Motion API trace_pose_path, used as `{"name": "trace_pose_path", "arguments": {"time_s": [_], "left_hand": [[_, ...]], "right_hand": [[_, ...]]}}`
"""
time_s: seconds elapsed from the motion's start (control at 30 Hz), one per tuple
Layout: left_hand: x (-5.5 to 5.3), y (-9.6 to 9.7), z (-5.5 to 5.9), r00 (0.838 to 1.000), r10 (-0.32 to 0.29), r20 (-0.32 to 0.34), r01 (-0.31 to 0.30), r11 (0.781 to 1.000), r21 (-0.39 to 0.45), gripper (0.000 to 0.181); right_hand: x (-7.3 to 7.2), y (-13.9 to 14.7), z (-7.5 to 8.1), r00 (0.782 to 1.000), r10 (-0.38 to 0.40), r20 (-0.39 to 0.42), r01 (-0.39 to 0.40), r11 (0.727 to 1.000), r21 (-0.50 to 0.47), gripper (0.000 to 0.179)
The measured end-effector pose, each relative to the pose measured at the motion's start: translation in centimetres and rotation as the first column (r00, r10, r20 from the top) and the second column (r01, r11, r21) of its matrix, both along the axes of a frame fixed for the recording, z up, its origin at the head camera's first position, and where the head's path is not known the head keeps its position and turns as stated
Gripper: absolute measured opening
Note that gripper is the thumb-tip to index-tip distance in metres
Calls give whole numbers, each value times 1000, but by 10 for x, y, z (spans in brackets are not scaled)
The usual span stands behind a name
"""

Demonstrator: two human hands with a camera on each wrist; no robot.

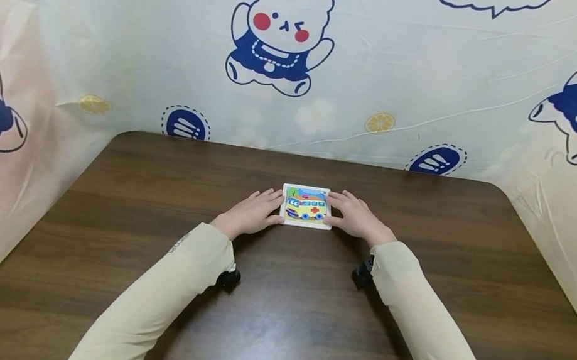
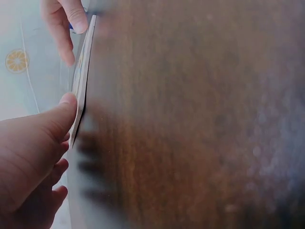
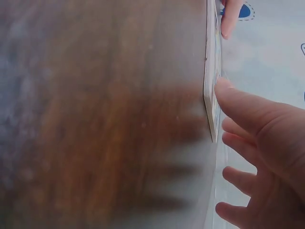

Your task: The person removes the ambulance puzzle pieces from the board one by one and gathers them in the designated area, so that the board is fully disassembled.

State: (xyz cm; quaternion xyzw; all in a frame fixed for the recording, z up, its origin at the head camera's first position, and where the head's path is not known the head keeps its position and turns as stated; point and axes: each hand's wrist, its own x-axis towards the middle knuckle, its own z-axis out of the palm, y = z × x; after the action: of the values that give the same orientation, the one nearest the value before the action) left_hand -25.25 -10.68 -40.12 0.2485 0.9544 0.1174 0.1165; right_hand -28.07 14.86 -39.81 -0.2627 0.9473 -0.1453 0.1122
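A small, flat rectangular picture board (image 1: 307, 207) with a white border lies on the table, showing a yellow cartoon ambulance with a red cross. At its left edge is my left hand (image 1: 254, 211), its fingers relaxed and spread. My right hand (image 1: 357, 215) rests at the opposite edge, thumb and fingertips over the border. In the left wrist view, the left thumb (image 2: 69, 101) touches the rim of the board (image 2: 84, 81), seen edge-on. From the right wrist, the right thumb (image 3: 223, 87) lies against the board's face, the other fingers (image 3: 238, 179) loosely apart.
The board lies on a dark brown wooden table (image 1: 265, 316), towards its far edge. Behind and on both sides hangs a pale cloth (image 1: 355, 57) printed with cartoon bears and orange slices. A black wrist device (image 1: 229, 279) shows below the left sleeve, another (image 1: 362, 273) below the right.
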Motion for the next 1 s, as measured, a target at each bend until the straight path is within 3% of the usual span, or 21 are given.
{"name": "trace_pose_path", "arguments": {"time_s": [0.5,1.0], "left_hand": [[-1,1,1,999,-30,15,31,999,-32,63],[10,-1,0,998,-66,-11,66,996,-61,64]], "right_hand": [[1,-5,5,995,-26,97,23,999,27,60],[15,-4,10,996,54,67,-56,998,29,57]]}}
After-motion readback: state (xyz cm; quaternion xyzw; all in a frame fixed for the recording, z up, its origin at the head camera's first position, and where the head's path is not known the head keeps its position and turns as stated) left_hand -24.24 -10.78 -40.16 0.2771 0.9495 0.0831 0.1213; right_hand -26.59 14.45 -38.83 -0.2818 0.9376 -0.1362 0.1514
